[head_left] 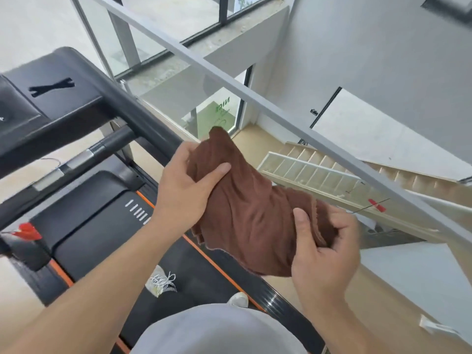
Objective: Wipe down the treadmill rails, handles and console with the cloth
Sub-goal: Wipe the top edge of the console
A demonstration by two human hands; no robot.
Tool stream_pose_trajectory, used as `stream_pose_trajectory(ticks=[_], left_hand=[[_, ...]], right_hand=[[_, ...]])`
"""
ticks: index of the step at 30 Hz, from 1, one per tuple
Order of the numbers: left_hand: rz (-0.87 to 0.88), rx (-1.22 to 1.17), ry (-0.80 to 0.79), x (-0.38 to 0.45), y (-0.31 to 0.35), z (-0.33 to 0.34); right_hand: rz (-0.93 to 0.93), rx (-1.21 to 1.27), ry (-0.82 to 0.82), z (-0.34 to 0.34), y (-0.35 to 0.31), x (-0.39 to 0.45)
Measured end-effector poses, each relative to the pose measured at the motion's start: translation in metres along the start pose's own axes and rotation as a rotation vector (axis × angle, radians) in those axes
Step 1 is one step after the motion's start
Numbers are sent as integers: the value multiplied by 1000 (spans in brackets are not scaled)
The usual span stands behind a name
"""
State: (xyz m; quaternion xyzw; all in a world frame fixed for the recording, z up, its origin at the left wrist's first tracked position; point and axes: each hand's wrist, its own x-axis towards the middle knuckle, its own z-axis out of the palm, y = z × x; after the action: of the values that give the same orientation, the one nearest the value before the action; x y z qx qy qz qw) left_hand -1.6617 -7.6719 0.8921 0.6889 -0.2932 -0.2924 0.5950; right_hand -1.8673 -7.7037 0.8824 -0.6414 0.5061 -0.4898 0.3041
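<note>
A brown cloth [245, 210] hangs bunched between both hands, above the treadmill's right side. My left hand [184, 187] grips its upper part, thumb on top, right at the end of the black right handrail [143, 118]. My right hand [324, 249] pinches the cloth's lower right edge with curled fingers. The black console [51, 98] sits at the upper left. A shorter handle [102, 149] with silver grip plates runs below it. The running belt [107, 233] with orange trim lies underneath.
A grey railing bar [281, 113] over a glass panel runs diagonally just right of the treadmill, with a stairwell [332, 172] dropping away behind it. My shoes [163, 279] stand on the belt. A red safety clip [28, 232] hangs at the left. Windows are at the back.
</note>
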Motion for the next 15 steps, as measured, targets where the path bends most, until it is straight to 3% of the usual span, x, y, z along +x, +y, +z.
stream_pose_trajectory(ticks=[3,5,7,9,12,13,15], left_hand=[[-7,271,-10,26,-14,20],[-18,422,77,33,-31,27],[-37,287,266,21,-46,34],[-235,107,386,-5,-76,44],[-758,-327,160,-38,-110,64],[-836,-511,112,-38,-118,69],[-797,-629,142,-27,-124,75]], right_hand=[[268,-191,-259,-8,30,20],[176,-475,-492,-4,53,31],[-45,-646,-828,14,72,31],[-217,-739,-1030,40,89,25],[-346,-765,-996,81,89,31],[-377,-747,-994,94,86,36],[-452,-726,-1027,121,77,45]])
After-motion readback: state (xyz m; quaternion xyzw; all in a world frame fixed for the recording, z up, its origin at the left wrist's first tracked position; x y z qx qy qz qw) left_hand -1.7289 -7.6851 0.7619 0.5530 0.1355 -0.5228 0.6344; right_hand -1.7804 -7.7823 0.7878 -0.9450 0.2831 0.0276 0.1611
